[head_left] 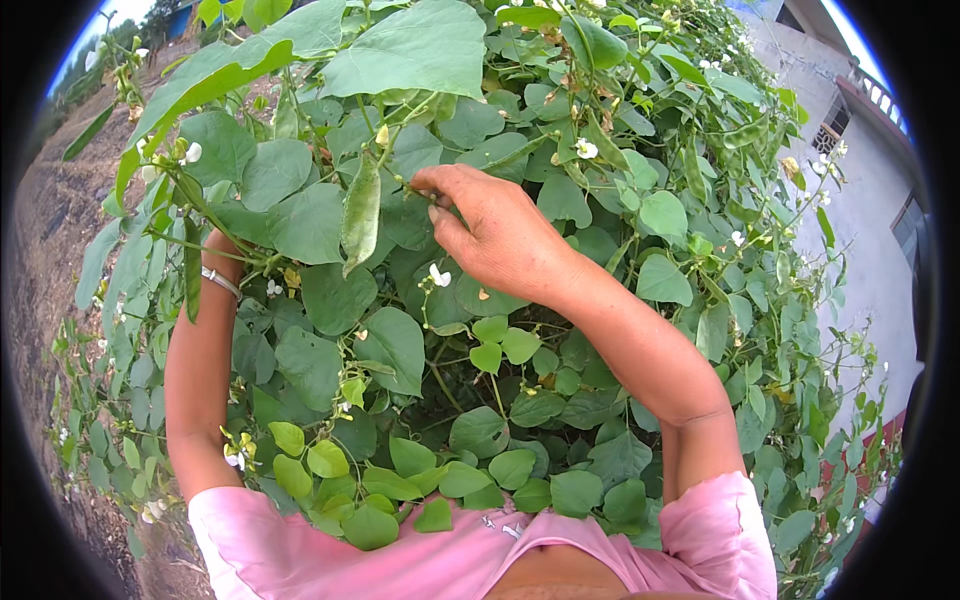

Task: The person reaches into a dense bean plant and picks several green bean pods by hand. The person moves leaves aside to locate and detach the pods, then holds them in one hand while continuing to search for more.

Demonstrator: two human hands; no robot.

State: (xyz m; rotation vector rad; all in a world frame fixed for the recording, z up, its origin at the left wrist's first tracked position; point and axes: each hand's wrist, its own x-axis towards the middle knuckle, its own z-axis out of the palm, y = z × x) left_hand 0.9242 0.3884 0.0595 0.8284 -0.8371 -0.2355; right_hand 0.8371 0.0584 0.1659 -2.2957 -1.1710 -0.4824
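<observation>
My right hand [495, 225] reaches into a dense climbing bean plant [390, 350]. Its thumb and forefinger are pinched together on a thin green stem [408, 184]. Just left of those fingertips hangs a flat, pale green bean pod [361, 213], apart from the hand. Leaves cover my left hand; only the forearm and the wrist with a silvery bracelet [221, 283] show, so its fingers are hidden. A narrow, darker pod [192, 266] dangles beside that wrist. Large leaves [405, 50] spread above both hands.
More flat pods [693, 168] hang among the leaves to the right, with small white flowers [586, 149] scattered around. A grey building wall [860, 230] rises at the right. Dry brown ground [60, 230] lies to the left. Foliage presses against my pink shirt [420, 560].
</observation>
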